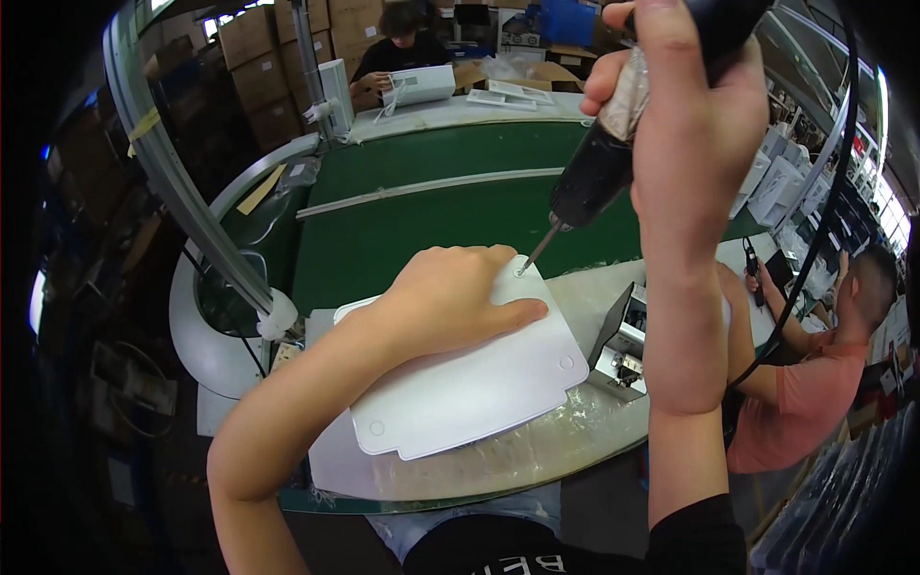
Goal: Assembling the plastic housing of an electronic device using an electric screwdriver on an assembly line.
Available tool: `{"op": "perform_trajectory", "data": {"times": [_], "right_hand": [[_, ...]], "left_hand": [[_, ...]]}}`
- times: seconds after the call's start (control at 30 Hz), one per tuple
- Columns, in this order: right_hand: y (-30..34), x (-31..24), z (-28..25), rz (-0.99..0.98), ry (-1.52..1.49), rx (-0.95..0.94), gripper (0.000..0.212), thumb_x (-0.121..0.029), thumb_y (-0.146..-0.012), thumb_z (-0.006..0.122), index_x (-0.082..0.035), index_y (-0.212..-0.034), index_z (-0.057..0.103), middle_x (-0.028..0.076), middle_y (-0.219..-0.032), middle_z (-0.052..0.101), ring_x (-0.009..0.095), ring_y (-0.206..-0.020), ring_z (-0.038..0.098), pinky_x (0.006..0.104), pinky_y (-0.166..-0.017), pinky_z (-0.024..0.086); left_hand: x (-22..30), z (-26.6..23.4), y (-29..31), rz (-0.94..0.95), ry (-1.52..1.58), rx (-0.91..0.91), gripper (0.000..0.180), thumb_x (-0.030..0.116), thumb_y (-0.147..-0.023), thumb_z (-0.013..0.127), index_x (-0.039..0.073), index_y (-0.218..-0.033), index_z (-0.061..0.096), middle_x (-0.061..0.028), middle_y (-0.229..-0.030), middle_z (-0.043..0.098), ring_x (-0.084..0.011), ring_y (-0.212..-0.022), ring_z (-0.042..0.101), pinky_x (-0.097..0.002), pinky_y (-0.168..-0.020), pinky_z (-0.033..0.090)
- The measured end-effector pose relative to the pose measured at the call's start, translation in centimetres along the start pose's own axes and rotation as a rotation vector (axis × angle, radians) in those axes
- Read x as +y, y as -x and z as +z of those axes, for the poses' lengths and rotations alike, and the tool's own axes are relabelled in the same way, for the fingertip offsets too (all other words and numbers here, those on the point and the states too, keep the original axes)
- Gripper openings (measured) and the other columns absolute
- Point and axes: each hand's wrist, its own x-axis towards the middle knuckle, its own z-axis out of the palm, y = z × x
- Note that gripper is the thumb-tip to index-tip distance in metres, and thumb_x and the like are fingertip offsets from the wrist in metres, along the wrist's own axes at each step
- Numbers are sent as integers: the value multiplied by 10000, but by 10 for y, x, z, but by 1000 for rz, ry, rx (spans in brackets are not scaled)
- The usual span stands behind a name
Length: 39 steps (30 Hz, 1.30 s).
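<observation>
A white flat panel (479,383) with rounded corners and notched edges lies on the table before me. Across its far part rests my left hand (460,292), fingers spread, the thumb pointing right. My right hand (690,125) is wrapped round a black electric screwdriver (594,177) held tilted above the panel. Its thin bit reaches down to a round hole (519,271) near the panel's far right corner, just beyond my left fingers. Round marks show at the panel's two near corners. Whether a screw sits under the bit, I cannot make out.
An open metal box (623,345) stands right of the panel on the worktable (402,484). Beyond runs a green conveyor belt (383,235) with a metal rail (431,192). One person (402,48) works at the far side, another (805,383) at right. A black cable (834,211) hangs at right.
</observation>
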Motion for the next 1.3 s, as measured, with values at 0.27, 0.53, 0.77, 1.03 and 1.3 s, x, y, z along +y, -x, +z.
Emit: {"op": "perform_trajectory", "data": {"times": [0.27,0.53,0.77,1.03,1.3], "right_hand": [[8,10,6,85,44,-40,207,-129,-897,614,-12,-964,457,21,-641,520,80,-470,520,209,-430,420],[6,14,16,100,103,-144,217,-152,-888,637,-22,-956,476,9,-670,529,65,-479,518,202,-440,424],[-3,25,12,226,71,-184,230,-163,-894,628,-12,-970,474,20,-658,532,75,-469,517,219,-429,430],[5,15,-26,-32,92,-58,254,-229,-917,576,23,-934,544,137,-866,643,114,-499,551,265,-456,489],[111,33,-181,-19,652,291,187,-80,-898,567,7,-993,432,78,-705,574,118,-513,547,246,-511,447]], "left_hand": [[0,2,-1,24,-3,-9,573,465,-801,616,-27,-1096,615,-212,-871,671,-334,-794,660,-390,-762,511],[-3,3,-1,84,-24,32,594,459,-799,617,-59,-1090,611,-216,-882,672,-334,-800,660,-391,-741,516],[0,8,0,78,-37,29,623,463,-790,622,-68,-1114,600,-219,-911,671,-331,-811,663,-385,-758,520],[3,5,14,83,-123,48,524,412,-834,588,-46,-1089,607,-238,-964,652,-357,-856,648,-399,-804,503],[-44,-3,102,-239,394,434,426,231,-850,588,-37,-1179,553,-168,-1040,625,-261,-947,623,-330,-833,479]]}}
